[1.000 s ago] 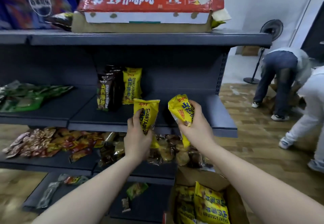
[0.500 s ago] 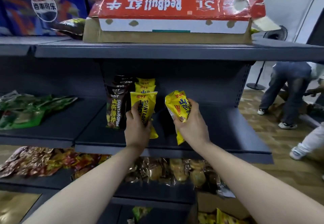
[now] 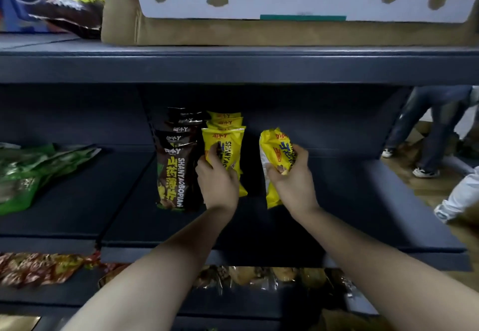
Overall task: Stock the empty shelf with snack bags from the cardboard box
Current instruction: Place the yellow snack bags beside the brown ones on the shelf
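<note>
My left hand (image 3: 217,178) grips a yellow snack bag (image 3: 228,146) upright on the dark middle shelf (image 3: 350,201), at the front of a row of yellow bags (image 3: 225,118). A row of dark brown snack bags (image 3: 172,172) stands just left of it. My right hand (image 3: 293,178) holds a second yellow snack bag (image 3: 274,154), tilted, above the bare shelf to the right of the rows. The cardboard box on the floor is out of view.
A red and white carton (image 3: 285,7) sits on the top shelf above. Green bags (image 3: 28,172) lie on the left shelf section. Mixed snack packets (image 3: 39,268) fill the lower shelf. People (image 3: 435,128) stand at the right on the wooden floor.
Both hands have reached deeper into the middle shelf. The left bag now stands against the yellow row, and the right bag has moved down toward the shelf surface. The view has come closer.
</note>
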Action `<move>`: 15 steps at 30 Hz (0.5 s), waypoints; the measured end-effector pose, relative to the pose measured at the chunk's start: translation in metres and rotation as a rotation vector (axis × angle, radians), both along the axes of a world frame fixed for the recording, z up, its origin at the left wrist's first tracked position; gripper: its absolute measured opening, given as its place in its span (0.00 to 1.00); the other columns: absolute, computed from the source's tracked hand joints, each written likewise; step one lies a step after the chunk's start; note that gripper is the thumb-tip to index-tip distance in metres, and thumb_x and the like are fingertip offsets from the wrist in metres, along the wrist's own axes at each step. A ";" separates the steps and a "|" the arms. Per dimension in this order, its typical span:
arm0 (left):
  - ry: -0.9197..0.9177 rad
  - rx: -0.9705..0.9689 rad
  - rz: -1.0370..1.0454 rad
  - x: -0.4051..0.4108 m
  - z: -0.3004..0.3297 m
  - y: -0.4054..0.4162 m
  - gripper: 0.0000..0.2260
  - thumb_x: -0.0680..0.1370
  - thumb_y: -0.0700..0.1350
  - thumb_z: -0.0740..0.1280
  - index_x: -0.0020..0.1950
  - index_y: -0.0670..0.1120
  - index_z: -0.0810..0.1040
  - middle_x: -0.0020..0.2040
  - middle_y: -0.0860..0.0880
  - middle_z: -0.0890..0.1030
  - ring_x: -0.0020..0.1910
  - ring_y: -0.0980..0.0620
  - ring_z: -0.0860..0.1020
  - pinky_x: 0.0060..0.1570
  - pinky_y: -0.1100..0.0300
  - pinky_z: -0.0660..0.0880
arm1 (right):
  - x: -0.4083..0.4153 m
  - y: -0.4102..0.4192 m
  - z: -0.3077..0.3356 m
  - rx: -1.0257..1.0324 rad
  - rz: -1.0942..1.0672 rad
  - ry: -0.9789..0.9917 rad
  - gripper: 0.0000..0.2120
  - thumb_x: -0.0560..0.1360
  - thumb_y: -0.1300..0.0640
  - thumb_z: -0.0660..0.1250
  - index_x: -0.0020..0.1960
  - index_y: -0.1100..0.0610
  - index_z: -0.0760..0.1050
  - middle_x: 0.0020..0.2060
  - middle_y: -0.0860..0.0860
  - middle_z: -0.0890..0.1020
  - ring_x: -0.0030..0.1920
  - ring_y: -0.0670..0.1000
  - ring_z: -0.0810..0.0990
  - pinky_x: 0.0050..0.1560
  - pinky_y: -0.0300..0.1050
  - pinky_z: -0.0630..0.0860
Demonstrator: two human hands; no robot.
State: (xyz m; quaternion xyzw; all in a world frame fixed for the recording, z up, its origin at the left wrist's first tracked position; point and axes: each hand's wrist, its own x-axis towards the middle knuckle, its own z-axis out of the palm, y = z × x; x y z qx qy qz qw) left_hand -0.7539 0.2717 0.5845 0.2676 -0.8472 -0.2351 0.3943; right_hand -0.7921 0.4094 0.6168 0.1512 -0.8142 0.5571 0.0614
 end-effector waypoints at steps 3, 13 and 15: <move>-0.027 -0.040 0.041 -0.010 -0.007 -0.006 0.29 0.70 0.40 0.71 0.69 0.37 0.66 0.55 0.33 0.73 0.52 0.32 0.73 0.47 0.43 0.74 | -0.006 -0.007 -0.005 0.002 -0.007 -0.016 0.30 0.72 0.51 0.71 0.69 0.49 0.61 0.57 0.48 0.78 0.55 0.53 0.78 0.55 0.53 0.76; -0.206 -0.170 0.116 -0.019 -0.033 -0.002 0.50 0.59 0.58 0.78 0.74 0.49 0.56 0.64 0.37 0.70 0.55 0.38 0.74 0.43 0.47 0.76 | -0.015 -0.024 -0.016 0.003 0.017 -0.043 0.30 0.72 0.51 0.71 0.69 0.49 0.61 0.58 0.47 0.77 0.56 0.51 0.78 0.56 0.52 0.76; -0.161 -0.154 0.120 -0.019 -0.033 -0.002 0.48 0.59 0.53 0.78 0.74 0.49 0.57 0.63 0.37 0.71 0.53 0.38 0.75 0.43 0.47 0.76 | -0.016 -0.027 -0.017 0.012 0.014 -0.038 0.30 0.72 0.52 0.71 0.69 0.50 0.61 0.58 0.48 0.77 0.56 0.51 0.78 0.56 0.52 0.76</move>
